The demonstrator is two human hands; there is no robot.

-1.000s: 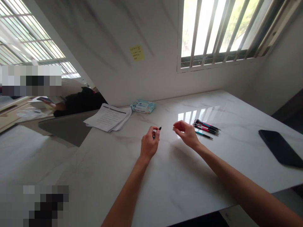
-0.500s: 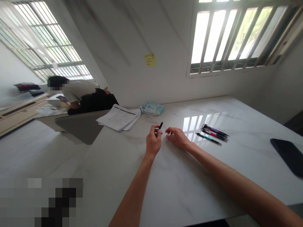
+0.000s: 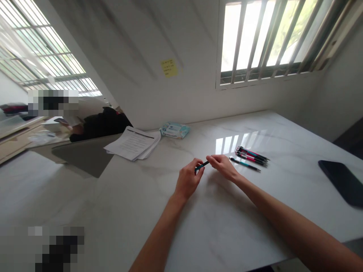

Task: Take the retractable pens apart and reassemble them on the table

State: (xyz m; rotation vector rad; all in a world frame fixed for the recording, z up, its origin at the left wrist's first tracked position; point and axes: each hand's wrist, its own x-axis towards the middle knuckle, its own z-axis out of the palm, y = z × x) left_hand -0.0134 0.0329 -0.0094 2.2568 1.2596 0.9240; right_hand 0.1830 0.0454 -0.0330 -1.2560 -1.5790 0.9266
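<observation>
One slim teal-and-black pen (image 3: 202,166), hovering above the white marbled worktop (image 3: 136,226), is now slanting rightward from the left hand (image 3: 188,179), half a second ago pointing more steeply. The left hand is clamping its grip round the teal barrel; the right hand (image 3: 223,166), then waiting apart, is now pinching its grip together on the black end, so both hands are sharing this pen. Right of it, red, teal and black pens (image 3: 253,153) are lying clustered.

Marbled white table (image 3: 227,230) against dark-streaked wall (image 3: 195,45); daylight through barred window (image 3: 263,41), right.
</observation>
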